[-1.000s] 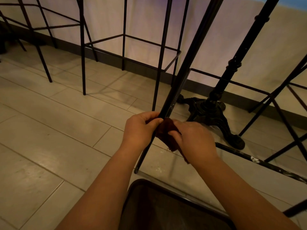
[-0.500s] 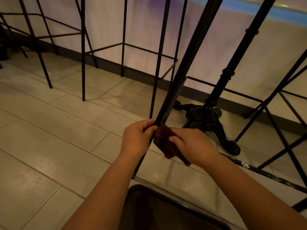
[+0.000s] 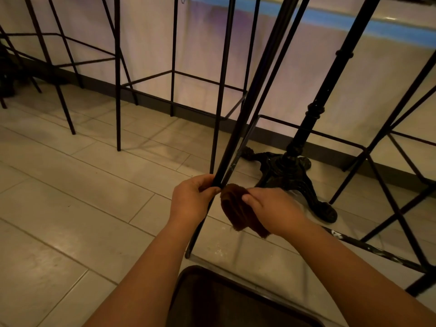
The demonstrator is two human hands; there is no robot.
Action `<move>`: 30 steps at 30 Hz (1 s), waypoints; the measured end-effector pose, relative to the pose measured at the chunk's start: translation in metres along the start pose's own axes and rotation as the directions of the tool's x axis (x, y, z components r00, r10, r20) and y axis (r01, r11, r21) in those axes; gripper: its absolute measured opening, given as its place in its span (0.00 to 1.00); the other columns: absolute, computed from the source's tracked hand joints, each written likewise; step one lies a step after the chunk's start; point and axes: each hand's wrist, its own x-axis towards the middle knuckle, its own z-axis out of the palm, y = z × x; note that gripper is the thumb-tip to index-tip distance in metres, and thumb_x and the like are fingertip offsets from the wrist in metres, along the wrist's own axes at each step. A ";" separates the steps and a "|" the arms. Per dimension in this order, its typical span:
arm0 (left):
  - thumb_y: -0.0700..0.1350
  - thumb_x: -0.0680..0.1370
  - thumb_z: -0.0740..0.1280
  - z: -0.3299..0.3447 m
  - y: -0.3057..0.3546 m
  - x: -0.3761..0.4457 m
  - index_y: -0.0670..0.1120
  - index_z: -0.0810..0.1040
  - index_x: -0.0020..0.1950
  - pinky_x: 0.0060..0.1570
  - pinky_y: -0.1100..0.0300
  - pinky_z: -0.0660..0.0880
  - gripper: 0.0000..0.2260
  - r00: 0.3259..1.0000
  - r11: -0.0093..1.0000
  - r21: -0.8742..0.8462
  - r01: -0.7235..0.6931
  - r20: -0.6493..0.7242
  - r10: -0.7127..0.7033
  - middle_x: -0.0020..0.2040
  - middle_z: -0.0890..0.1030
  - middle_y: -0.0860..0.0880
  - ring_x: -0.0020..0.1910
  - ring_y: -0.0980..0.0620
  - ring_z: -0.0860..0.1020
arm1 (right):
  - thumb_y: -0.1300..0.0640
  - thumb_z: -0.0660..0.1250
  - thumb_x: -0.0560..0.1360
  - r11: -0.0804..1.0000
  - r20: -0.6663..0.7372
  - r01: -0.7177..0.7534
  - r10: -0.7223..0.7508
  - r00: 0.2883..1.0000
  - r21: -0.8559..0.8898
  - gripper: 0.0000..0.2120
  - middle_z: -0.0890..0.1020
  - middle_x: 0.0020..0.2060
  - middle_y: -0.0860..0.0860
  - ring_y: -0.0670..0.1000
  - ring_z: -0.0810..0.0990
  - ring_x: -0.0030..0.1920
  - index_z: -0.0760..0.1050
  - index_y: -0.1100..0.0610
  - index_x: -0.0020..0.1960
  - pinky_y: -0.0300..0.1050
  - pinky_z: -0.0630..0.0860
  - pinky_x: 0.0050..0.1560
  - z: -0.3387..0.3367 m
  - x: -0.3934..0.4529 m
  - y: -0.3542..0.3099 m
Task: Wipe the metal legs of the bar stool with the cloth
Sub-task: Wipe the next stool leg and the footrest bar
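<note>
While the slanted metal leg [image 3: 245,121] runs from top centre down to the tiled floor [image 3: 70,208], I keep my left hand [image 3: 192,199] curled around it as a brace. My right hand [image 3: 273,208] pinches the bunched brown cloth [image 3: 233,206] just beside the leg. I'd wrap the cloth fully around, squeeze firmly, and stroke lengthwise, minding the table base [image 3: 290,171] nearby.
</note>
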 end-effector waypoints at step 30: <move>0.42 0.72 0.72 -0.011 0.005 0.006 0.60 0.81 0.42 0.36 0.76 0.72 0.11 0.997 0.999 -0.003 0.049 0.061 -0.049 0.39 0.84 0.61 0.40 0.68 0.80 | 0.43 0.57 0.79 0.913 0.091 -0.304 0.290 0.953 0.272 0.19 0.79 0.43 0.55 0.53 0.79 0.41 0.76 0.58 0.55 0.44 0.76 0.38 -0.013 0.053 -0.031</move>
